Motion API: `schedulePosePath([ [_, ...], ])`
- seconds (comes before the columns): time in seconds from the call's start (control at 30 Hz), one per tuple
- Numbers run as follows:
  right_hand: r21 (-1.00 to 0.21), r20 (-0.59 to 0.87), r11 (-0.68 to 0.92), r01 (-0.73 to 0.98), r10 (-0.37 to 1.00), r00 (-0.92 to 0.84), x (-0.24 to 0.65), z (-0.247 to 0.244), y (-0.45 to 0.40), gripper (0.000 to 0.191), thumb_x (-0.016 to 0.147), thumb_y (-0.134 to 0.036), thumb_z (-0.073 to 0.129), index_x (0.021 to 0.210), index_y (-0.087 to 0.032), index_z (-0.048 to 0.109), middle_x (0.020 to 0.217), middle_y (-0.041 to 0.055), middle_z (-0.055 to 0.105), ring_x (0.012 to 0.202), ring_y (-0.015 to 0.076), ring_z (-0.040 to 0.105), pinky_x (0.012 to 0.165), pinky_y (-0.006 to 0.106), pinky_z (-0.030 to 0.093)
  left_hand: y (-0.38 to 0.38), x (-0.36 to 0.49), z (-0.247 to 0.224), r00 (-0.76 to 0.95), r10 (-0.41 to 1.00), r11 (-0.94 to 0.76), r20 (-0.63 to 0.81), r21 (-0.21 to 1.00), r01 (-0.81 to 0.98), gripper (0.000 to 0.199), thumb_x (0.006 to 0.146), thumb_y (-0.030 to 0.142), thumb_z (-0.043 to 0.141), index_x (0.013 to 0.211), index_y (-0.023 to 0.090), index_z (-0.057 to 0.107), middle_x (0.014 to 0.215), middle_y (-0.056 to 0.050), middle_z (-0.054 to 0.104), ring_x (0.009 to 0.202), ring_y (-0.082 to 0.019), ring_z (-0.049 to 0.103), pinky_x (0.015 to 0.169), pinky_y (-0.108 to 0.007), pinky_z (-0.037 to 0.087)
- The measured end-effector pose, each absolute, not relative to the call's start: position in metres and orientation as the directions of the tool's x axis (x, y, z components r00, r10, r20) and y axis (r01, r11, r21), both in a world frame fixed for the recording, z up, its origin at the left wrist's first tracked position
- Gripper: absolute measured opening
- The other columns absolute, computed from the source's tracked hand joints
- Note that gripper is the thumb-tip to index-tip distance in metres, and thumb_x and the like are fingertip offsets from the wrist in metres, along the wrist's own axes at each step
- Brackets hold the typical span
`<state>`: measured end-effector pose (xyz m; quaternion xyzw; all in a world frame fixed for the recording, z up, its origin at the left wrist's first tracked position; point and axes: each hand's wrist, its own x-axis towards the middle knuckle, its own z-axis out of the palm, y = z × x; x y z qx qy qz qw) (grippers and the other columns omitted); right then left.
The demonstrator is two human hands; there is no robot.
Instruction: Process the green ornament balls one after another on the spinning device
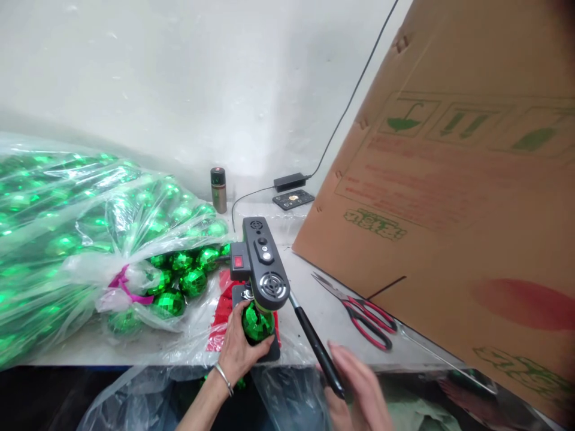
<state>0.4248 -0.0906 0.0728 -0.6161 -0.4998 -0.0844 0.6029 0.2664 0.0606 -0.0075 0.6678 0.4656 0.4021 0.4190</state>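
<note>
A shiny green faceted bauble (257, 324) sits under the head of a small black press-like device (265, 257), with my left hand (242, 344) closed around it, thumb in front and fingers at the left. A long black lever handle (317, 347) slants from the device toward me. Beside the lower end of this handle is my right hand (359, 389), slightly blurred, its fingers stretched out and apart. Whether it touches the handle I cannot tell. Red plastic (221, 317) lies beneath the device's base.
A clear bag (112, 221) full of green baubles fills the left, tied with pink ribbon; several loose baubles (193, 282) lie beside it. Red-handled scissors (359, 308) lie at right before a big leaning carton (440, 197). Behind stand a bottle (218, 191), phone (293, 199) and power adapter (290, 181).
</note>
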Motion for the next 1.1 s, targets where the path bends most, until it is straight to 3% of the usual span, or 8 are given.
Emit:
schedulePosePath([
  [0.13, -0.383, 0.88, 0.42, 0.823, 0.438, 0.186, 0.437, 0.122, -0.056, 0.041, 0.115, -0.039, 0.076, 0.15, -0.017, 0.079, 0.126, 0.02, 0.088, 0.101, 0.0287, 0.089, 0.076, 0.039, 0.077, 0.06, 0.263, -0.015, 0.257, 0.962, -0.167, 0.097, 0.949, 0.266, 0.086, 0.073, 0.041, 0.096, 0.149, 0.02, 0.06, 0.142, -0.018, 0.079, 0.135, -0.043, 0.08, 0.121, -0.067, 0.064],
  [0.23, -0.342, 0.893, 0.49, 0.802, 0.436, 0.115, 0.432, 0.147, -0.035, 0.038, 0.119, -0.043, 0.07, 0.145, -0.017, 0.079, 0.119, 0.0168, 0.09, 0.096, 0.0259, 0.089, 0.067, 0.034, 0.074, 0.059, 0.261, -0.018, 0.258, 0.963, -0.147, 0.076, 0.953, 0.265, 0.088, 0.071, 0.041, 0.098, 0.149, 0.02, 0.061, 0.141, -0.018, 0.08, 0.134, -0.043, 0.08, 0.121, -0.068, 0.063],
  [0.37, -0.363, 0.889, 0.554, 0.749, 0.448, 0.099, 0.42, 0.164, -0.021, 0.027, 0.124, -0.035, 0.059, 0.113, -0.019, 0.079, 0.097, 0.0092, 0.087, 0.072, 0.0176, 0.083, 0.059, 0.026, 0.065, 0.057, 0.264, -0.021, 0.242, 0.968, -0.133, 0.062, 0.948, 0.29, 0.09, 0.069, 0.041, 0.1, 0.149, 0.02, 0.063, 0.14, -0.018, 0.08, 0.134, -0.044, 0.079, 0.121, -0.069, 0.063],
  [0.5, -0.426, 0.875, 0.563, 0.709, 0.457, 0.162, 0.41, 0.157, -0.015, 0.039, 0.124, -0.021, 0.05, 0.086, -0.023, 0.061, 0.077, 0.0005, 0.072, 0.062, 0.0126, 0.072, 0.057, 0.024, 0.057, 0.055, 0.265, -0.023, 0.228, 0.971, -0.136, 0.068, 0.946, 0.294, 0.09, 0.068, 0.039, 0.1, 0.148, 0.019, 0.063, 0.139, -0.018, 0.08, 0.132, -0.044, 0.08, 0.12, -0.069, 0.064],
  [0.57, -0.47, 0.863, 0.559, 0.682, 0.453, 0.223, 0.406, 0.148, -0.014, 0.04, 0.123, -0.02, 0.049, 0.084, -0.024, 0.059, 0.075, -0.001, 0.068, 0.058, 0.0114, 0.064, 0.055, 0.024, 0.052, 0.054, 0.266, -0.023, 0.225, 0.971, -0.143, 0.079, 0.948, 0.286, 0.09, 0.068, 0.038, 0.101, 0.147, 0.019, 0.064, 0.138, -0.018, 0.08, 0.13, -0.044, 0.081, 0.119, -0.069, 0.065],
  [0.77, -0.5, 0.858, 0.546, 0.672, 0.42, 0.297, 0.401, 0.132, -0.013, 0.041, 0.123, -0.023, 0.05, 0.084, -0.024, 0.061, 0.076, -0.0037, 0.068, 0.062, 0.0114, 0.062, 0.076, 0.028, 0.06, 0.053, 0.265, -0.021, 0.229, 0.969, -0.162, 0.093, 0.939, 0.303, 0.089, 0.068, 0.034, 0.101, 0.147, 0.019, 0.064, 0.133, -0.017, 0.082, 0.126, -0.043, 0.083, 0.116, -0.067, 0.067],
  [1.1, -0.536, 0.844, 0.51, 0.673, 0.354, 0.404, 0.393, 0.124, -0.011, 0.046, 0.121, -0.023, 0.055, 0.075, -0.024, 0.058, 0.073, -0.0059, 0.065, 0.06, 0.0106, 0.057, 0.086, 0.028, 0.06, 0.052, 0.267, -0.023, 0.221, 0.962, -0.225, 0.161, 0.925, 0.305, 0.085, 0.068, 0.035, 0.099, 0.144, 0.02, 0.065, 0.138, -0.019, 0.083, 0.132, -0.045, 0.083, 0.117, -0.069, 0.068],
])
